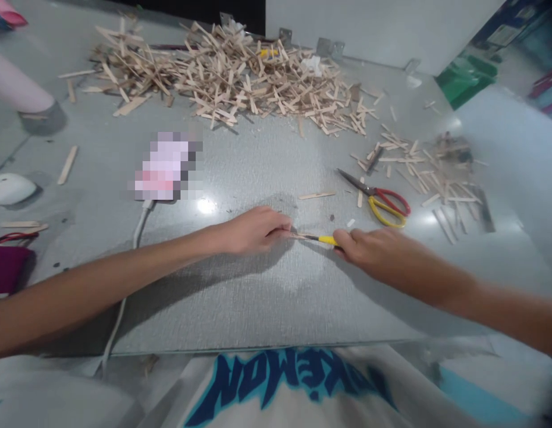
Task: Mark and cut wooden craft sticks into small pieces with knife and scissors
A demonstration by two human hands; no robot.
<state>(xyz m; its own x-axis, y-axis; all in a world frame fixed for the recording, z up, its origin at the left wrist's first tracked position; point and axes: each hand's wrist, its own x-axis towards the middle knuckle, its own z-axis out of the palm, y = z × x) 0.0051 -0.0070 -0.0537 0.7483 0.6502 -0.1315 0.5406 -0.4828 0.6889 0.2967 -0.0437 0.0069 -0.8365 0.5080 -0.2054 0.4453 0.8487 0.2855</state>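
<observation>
The right hand (378, 252) has its grip curled firmly round a slim yellow-handled tool (326, 240), with the thumb lying along the handle. The tool lies just above the surface (240, 303), its dark, narrow end leaving that grip toward 9 o'clock and reaching the fingertips of the left hand (253, 230). There the left grip is drawn together in a tight pinch, on a thin pale piece (298, 235) that shows only as a sliver beside the tool's end; most of it is hidden by the fingers.

Taking the tool as the clock's centre, the right hand is at 3 o'clock and the left at 9. One loose wooden stick (317, 195) rests near, at 12. Scissors (387, 204) with red and yellow handles lie at 2, and farther out that way is a scatter of sticks (421, 169). A large heap of sticks (244, 77) spreads at 11, well apart from both hands. At 10, a blurred-out object (162, 166) joins a white cable (140, 226) running under the left forearm.
</observation>
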